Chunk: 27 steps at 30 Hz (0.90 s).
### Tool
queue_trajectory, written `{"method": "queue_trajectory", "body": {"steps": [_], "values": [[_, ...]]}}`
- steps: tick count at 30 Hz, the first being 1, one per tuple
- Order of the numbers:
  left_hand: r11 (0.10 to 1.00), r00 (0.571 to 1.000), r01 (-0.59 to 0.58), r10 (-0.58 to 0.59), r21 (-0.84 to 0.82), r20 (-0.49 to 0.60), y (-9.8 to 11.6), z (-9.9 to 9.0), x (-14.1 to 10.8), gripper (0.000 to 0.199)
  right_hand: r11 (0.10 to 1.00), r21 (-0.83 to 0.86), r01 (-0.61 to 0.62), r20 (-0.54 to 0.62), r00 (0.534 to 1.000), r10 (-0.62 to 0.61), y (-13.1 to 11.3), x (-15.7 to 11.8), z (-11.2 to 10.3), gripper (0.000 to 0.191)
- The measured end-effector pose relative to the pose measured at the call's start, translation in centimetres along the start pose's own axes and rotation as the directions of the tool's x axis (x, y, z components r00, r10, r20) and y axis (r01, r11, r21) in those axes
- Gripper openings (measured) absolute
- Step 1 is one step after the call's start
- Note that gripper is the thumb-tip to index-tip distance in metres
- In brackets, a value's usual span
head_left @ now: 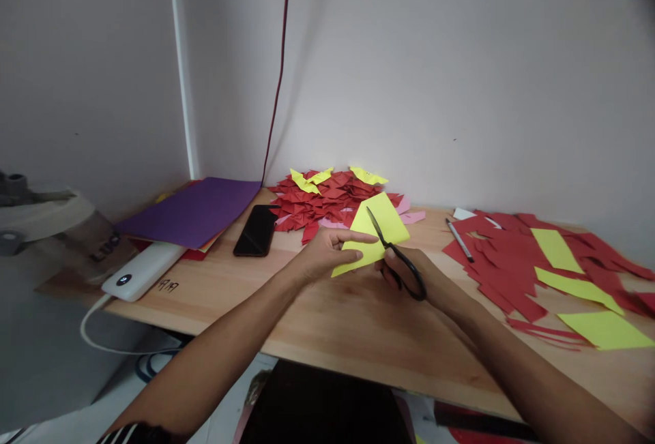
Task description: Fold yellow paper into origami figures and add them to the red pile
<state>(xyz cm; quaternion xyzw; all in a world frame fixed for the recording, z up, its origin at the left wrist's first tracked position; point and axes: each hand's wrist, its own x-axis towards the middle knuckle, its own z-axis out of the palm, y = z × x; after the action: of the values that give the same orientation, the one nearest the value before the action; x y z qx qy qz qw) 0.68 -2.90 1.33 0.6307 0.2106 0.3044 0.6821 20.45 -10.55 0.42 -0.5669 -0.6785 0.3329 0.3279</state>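
A sheet of yellow paper (386, 217) is raised above the middle of the table, pinched along its left part by my left hand (327, 252). My right hand (409, 268) is wrapped round the black handles of a pair of scissors (404, 271). Their blades point up and to the left, lying across the yellow sheet. Beyond the sheet, against the wall, is a pile of folded red paper pieces (312, 205) with a few folded yellow ones (307, 181) on top.
On the right lie flat red pieces (504, 253), yellow strips (555, 249) and a pen (459, 239). To the left are a black phone (254, 231), purple sheets (194, 211) and a white power strip (146, 270) with a cable. A dark red cord hangs down the wall.
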Motion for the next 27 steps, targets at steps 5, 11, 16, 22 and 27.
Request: {"method": "queue_trajectory", "body": {"steps": [5, 11, 16, 22, 27], "values": [[1.0, 1.0, 0.021, -0.021, -0.017, 0.011, -0.2, -0.1, 0.0, 0.039, 0.999, -0.013, -0.048, -0.027, 0.999, 0.048, -0.8, -0.1, 0.0, 0.059], [1.0, 1.0, -0.01, 0.01, 0.03, 0.0, -0.1, -0.1, 0.1, 0.038, 0.997, -0.024, -0.071, -0.063, 0.996, 0.069, -1.3, -0.3, 0.0, 0.056], [0.999, 1.0, -0.01, 0.011, 0.041, -0.024, 0.1, 0.0, 0.1, 0.037, 0.996, 0.006, -0.089, -0.061, 0.994, 0.089, -0.5, -0.1, 0.3, 0.054], [0.997, 0.999, 0.046, -0.046, -0.068, 0.003, -0.1, 0.1, 0.1, 0.042, 0.993, 0.01, -0.116, -0.086, 0.989, 0.117, -0.3, 0.0, 0.5, 0.052], [0.998, 0.999, 0.037, -0.037, -0.044, -0.001, 0.0, 0.1, 0.1, 0.041, 0.984, 0.073, -0.164, -0.068, 0.983, 0.169, -0.5, 0.0, 0.5, 0.05]]}}
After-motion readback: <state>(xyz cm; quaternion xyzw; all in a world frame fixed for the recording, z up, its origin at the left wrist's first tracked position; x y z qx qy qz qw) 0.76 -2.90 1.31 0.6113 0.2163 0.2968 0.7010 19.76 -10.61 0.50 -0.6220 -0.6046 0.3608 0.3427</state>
